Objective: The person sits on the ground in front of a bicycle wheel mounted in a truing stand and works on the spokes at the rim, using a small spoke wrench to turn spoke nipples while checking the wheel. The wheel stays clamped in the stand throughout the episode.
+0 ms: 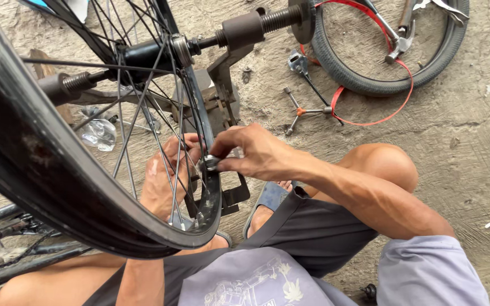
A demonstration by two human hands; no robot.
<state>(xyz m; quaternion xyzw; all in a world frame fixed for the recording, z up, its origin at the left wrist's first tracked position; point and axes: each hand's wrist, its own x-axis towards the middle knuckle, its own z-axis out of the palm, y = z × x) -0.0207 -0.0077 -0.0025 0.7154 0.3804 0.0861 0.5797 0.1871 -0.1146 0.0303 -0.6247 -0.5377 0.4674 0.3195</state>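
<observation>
Wheel rim work
My right hand point(259, 154) pinches a small metal tool point(211, 163) at the rim point(58, 192); my left hand point(163, 178) steadies the spokes point(137, 107).

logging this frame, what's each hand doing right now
Left hand: behind the spokes, against the wheel rim; grip cannot be told.
Right hand: fingers pinched on a small metal tool.

Black spoked bicycle wheel point(58, 170) stands upright, small metal tool point(211, 163) at rim.

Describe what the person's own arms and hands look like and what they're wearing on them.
Both arms are bare from the short pale lavender sleeves down. The left hand and right hand wear no gloves, and no rings, watch or bracelets show. The right forearm looks lean and sinewy. The left arm is partly hidden behind the wheel rim and spokes.
</observation>
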